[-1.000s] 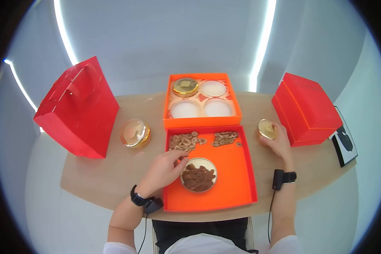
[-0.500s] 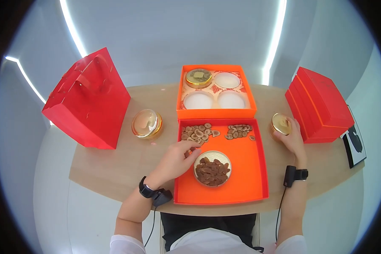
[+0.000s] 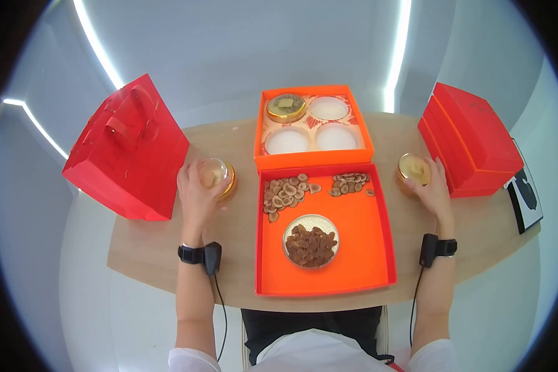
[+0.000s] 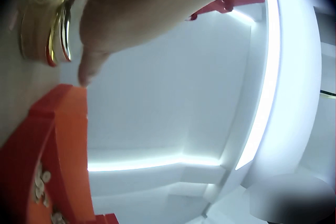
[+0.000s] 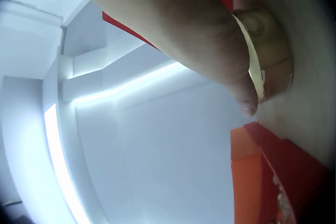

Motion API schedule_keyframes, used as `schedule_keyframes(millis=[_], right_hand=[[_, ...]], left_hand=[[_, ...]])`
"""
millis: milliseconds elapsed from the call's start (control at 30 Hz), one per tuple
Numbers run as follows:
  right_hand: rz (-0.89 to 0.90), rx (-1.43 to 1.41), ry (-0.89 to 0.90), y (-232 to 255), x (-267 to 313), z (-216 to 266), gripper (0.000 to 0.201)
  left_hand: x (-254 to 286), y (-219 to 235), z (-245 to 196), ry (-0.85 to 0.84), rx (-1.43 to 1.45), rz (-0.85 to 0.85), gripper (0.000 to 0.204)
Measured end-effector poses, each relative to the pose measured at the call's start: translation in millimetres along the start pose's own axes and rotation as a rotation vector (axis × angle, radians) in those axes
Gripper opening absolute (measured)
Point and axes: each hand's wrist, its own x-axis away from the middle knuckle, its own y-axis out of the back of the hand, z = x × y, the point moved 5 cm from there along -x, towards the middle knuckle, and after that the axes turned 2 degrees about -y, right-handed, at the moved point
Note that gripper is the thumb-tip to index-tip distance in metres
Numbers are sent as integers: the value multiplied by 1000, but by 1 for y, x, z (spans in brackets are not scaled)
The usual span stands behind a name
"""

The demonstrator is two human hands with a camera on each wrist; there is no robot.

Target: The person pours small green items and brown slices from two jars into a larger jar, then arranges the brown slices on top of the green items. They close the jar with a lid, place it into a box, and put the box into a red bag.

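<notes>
My left hand has its fingers and thumb around a clear jar with a gold rim, left of the tray. On the right, my right hand grips a second gold-topped jar, thumb at its near side. Both jars stand on the table. Between the hands lies a shallow red-orange tray. In it a round dish holds dark brown dried pieces, and pale brown dried slices lie at the far left corner. A smaller group of slices lies at the far right.
Behind the tray stands an orange box with four round recesses, a gold-rimmed jar in one. A red paper bag is at the left, a red box at the right. A black-and-white framed item lies beyond it.
My left hand has moved from the slices in the tray, out left to the jar there. The right hand stays on its jar. The head view has shifted slightly.
</notes>
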Motion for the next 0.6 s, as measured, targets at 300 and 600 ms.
schedule_keyframes(millis=[300,600], right_hand=[[-182,-29,74,20,9,16,84],[-274,-242,403,38,51,102,50]], left_hand=[[-5,-18,18,138,170,255,93],[39,26,-121,-305,591,636,104]])
